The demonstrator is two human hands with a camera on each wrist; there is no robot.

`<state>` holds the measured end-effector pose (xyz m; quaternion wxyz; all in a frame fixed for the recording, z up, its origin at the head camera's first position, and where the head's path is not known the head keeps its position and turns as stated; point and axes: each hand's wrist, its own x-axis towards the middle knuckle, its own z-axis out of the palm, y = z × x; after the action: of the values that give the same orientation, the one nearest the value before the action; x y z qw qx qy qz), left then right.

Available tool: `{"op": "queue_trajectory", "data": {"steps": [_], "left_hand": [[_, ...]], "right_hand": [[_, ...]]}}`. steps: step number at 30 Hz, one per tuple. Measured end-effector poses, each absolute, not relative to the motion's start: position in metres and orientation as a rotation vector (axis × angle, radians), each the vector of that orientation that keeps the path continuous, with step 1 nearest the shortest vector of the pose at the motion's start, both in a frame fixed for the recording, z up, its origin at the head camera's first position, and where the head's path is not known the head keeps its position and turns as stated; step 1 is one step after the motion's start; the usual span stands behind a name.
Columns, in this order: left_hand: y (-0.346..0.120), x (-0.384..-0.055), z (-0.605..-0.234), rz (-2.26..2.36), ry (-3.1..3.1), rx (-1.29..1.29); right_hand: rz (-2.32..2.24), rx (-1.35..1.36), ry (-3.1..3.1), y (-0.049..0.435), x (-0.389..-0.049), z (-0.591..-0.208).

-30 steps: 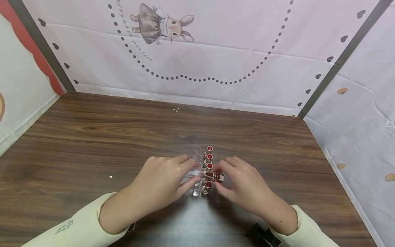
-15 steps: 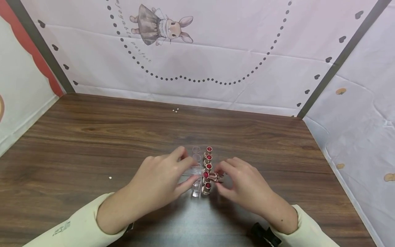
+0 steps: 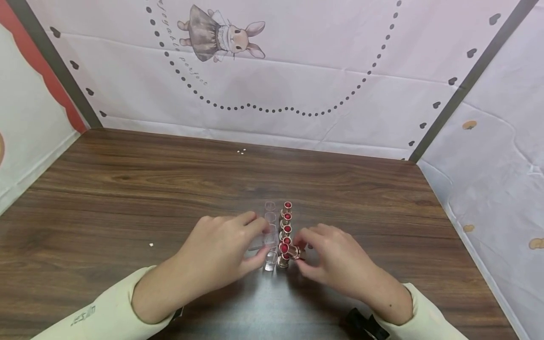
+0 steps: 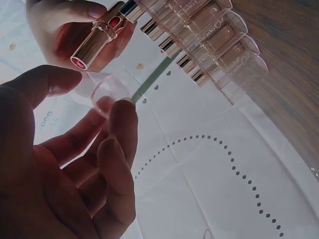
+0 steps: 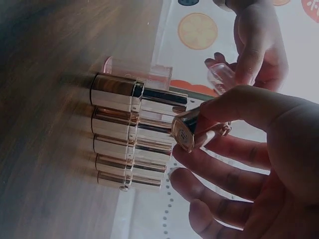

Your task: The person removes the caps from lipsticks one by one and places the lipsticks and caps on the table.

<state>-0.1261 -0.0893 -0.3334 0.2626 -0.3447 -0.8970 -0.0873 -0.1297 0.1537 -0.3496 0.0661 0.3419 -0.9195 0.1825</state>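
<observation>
My left hand (image 3: 225,243) pinches a clear lipstick cap (image 4: 110,90) between thumb and fingers. My right hand (image 3: 340,250) grips a gold lipstick (image 4: 97,42) by its base, its red top tilted toward the left hand. The cap and this lipstick are apart. Between the hands, several uncapped gold lipsticks (image 5: 117,92) stand upright in a row, red bullets facing up. Alongside on the left runs a row of clear caps (image 3: 270,217). In the head view the held lipstick overlaps the near end of its row.
The brown wood-grain table (image 3: 148,189) spreads out around the rows. A small white scrap (image 3: 151,244) lies to the left, and several tiny white bits (image 3: 241,151) sit near the back. A printed cloth wall (image 3: 293,80) closes off the far side.
The clear cap has come off the lipstick between my hands, and the two parts have drawn apart. The right hand has shifted slightly nearer with the lipstick, the left cap toward the cap row.
</observation>
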Motion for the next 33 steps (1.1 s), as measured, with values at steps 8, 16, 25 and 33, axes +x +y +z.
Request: {"op": "queue_trajectory", "data": {"steps": [8,16,25,33], "left_hand": [[-0.090,-0.121,-0.333,-0.336,-2.557,-0.933],[-0.091,-0.116,-0.338,-0.394,-2.609,-1.012],[-0.087,-0.111,-0.344,-0.430,-2.710,-1.039],[-0.083,-0.108,-0.351,-0.441,-2.784,-1.048]], "right_hand": [[0.720,1.137,-2.803,0.155,-0.125,-0.350],[0.750,1.141,-2.855,0.154,-0.119,-0.357],[0.792,1.142,-2.907,0.153,-0.111,-0.369],[0.694,1.148,-2.873,0.148,-0.108,-0.382]]}}
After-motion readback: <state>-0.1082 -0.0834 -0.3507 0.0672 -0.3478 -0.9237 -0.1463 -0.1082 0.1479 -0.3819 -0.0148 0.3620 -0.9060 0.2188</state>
